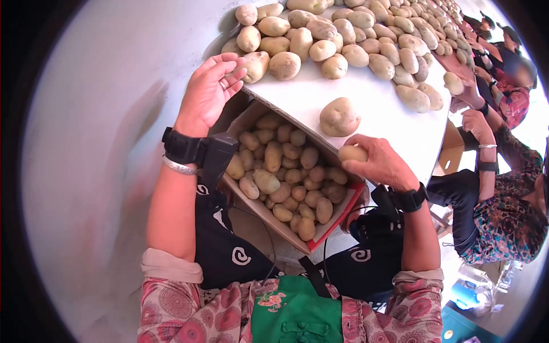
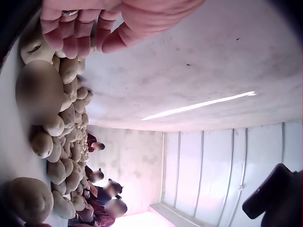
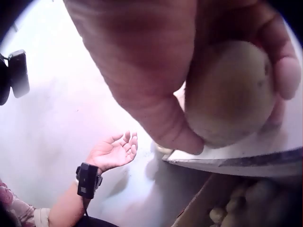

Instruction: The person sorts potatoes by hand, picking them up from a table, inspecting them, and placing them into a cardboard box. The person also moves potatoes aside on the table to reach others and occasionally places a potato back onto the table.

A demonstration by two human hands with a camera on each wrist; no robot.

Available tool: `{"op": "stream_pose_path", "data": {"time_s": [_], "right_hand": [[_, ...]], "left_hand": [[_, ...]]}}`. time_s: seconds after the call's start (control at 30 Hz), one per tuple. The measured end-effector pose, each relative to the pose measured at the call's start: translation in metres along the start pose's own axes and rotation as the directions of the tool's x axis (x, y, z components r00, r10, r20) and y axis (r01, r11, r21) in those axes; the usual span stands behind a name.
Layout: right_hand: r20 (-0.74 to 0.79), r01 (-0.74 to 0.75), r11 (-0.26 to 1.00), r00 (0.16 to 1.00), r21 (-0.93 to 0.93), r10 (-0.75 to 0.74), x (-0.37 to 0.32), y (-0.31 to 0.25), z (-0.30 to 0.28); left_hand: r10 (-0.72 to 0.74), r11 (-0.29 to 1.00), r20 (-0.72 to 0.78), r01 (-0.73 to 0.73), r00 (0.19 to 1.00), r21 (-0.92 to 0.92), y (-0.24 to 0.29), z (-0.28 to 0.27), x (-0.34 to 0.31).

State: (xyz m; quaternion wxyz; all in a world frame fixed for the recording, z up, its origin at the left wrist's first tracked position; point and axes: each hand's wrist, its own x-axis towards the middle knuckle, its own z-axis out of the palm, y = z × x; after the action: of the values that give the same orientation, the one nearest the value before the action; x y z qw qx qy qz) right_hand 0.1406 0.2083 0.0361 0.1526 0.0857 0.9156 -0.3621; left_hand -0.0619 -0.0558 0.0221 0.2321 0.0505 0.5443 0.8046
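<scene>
In the head view my right hand (image 1: 384, 162) grips a potato (image 1: 353, 153) over the right rim of a cardboard box (image 1: 337, 228). The right wrist view shows this potato (image 3: 229, 94) between thumb and fingers. My left hand (image 1: 210, 91) is raised at the table's near left corner, fingers loosely bent, holding nothing. Its fingertips overlap the nearest potato (image 1: 255, 66) of the heap in the head view. Many loose potatoes (image 1: 280, 171) fill much of the box. One large potato (image 1: 340, 117) lies alone on the white table (image 1: 297, 100), just beyond my right hand.
A long heap of potatoes (image 1: 354, 34) covers the table's far side. A pale wall (image 1: 97, 143) rises at the left. Other people (image 1: 503, 211) are along the right side of the table, with another cardboard box (image 1: 452, 150) near them. My knees flank the box.
</scene>
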Motion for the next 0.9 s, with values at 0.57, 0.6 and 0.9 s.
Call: {"op": "stream_pose_path", "data": {"time_s": [0.57, 0.6, 0.9], "right_hand": [[-0.574, 0.521, 0.847, 0.665, -0.103, -0.479, 0.012, -0.01, 0.037], [-0.606, 0.449, 0.875, 0.649, -0.182, -0.46, 0.015, -0.009, 0.033], [-0.546, 0.271, 0.949, 0.777, -0.162, -0.315, 0.055, 0.014, 0.069]], "left_hand": [[-0.022, 0.997, 0.037, 0.019, 0.999, 0.07, -0.019, -0.001, -0.012], [-0.025, 0.998, 0.052, 0.022, 0.998, 0.059, -0.023, 0.003, -0.015], [-0.087, 0.996, 0.138, 0.083, 0.987, 0.036, -0.048, 0.014, -0.02]]}}
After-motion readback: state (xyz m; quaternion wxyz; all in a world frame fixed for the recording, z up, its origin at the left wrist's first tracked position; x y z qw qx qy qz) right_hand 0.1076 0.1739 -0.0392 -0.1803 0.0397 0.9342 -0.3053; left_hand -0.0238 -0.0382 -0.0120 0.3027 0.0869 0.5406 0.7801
